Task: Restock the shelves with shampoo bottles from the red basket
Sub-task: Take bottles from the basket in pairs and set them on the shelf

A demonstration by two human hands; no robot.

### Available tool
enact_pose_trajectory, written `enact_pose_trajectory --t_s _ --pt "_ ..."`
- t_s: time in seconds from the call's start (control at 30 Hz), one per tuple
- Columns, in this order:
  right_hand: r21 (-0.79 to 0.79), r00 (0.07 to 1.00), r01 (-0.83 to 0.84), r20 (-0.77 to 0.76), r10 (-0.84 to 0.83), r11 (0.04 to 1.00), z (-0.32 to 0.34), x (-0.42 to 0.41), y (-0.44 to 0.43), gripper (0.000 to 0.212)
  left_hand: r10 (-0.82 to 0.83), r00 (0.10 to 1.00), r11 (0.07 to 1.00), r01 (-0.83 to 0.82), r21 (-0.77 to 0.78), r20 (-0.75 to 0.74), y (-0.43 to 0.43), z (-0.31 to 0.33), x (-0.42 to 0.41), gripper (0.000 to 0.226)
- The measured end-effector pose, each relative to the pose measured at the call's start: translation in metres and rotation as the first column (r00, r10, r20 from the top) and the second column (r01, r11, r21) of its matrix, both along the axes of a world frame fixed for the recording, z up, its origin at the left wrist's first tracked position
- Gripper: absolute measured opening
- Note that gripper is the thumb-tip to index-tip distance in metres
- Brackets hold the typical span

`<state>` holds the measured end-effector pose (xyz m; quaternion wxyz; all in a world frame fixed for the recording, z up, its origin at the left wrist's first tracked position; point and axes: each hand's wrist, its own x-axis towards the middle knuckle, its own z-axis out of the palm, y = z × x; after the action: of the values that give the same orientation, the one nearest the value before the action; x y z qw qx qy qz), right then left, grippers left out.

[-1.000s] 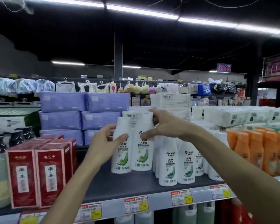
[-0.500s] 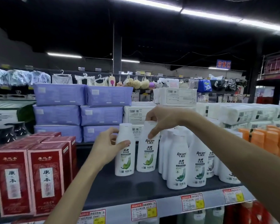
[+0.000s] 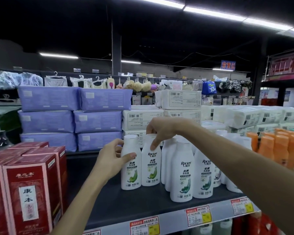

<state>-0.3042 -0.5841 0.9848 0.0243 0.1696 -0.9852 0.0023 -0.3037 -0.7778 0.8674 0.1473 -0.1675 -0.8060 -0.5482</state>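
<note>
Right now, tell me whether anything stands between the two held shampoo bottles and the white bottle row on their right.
Nothing visible does. The left hand grips the left bottle, the right hand pinches the second bottle near its cap. That one stands right beside the bottle row on the shelf.

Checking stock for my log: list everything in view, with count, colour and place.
left bottle: one, white, upright, shelf middle
second bottle: one, white, beside it on the right
other bottles: at least five, white, clustered further right; some hidden
shelf: one, dark grey, under the bottles
red boxes: at least four, left
purple packs: six, stacked behind, left
white packs: many, behind, middle to right
orange bottles: several, far right
price tags: at least three, red and yellow, shelf edge
sign: one, blue, back right
left hand: grips left bottle
right hand: fingers pinch second bottle's cap
</note>
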Motion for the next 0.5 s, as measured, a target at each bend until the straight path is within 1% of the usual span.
enact_pose_trajectory --t_s 0.07,0.17,0.3,0.5 --pt "0.007 1.0 -0.001 -0.007 0.001 1.0 0.0 -0.002 0.001 0.036 0.001 1.0 1.0 -0.001 0.002 0.003 0.001 0.0 0.0 0.032" --pt "0.008 1.0 -0.006 -0.005 0.006 1.0 -0.001 -0.003 0.003 0.041 0.006 1.0 1.0 -0.006 -0.002 0.001 0.002 0.0 0.001 0.033" --pt "0.011 1.0 -0.004 0.004 0.004 1.0 -0.001 -0.006 0.006 0.037 0.011 1.0 1.0 -0.011 -0.008 0.019 0.004 0.001 0.0 0.035" --pt "-0.004 1.0 0.012 -0.009 -0.012 1.0 -0.009 -0.014 0.008 0.042 0.029 0.998 1.0 -0.029 -0.011 0.061 0.006 0.001 0.0 0.036"
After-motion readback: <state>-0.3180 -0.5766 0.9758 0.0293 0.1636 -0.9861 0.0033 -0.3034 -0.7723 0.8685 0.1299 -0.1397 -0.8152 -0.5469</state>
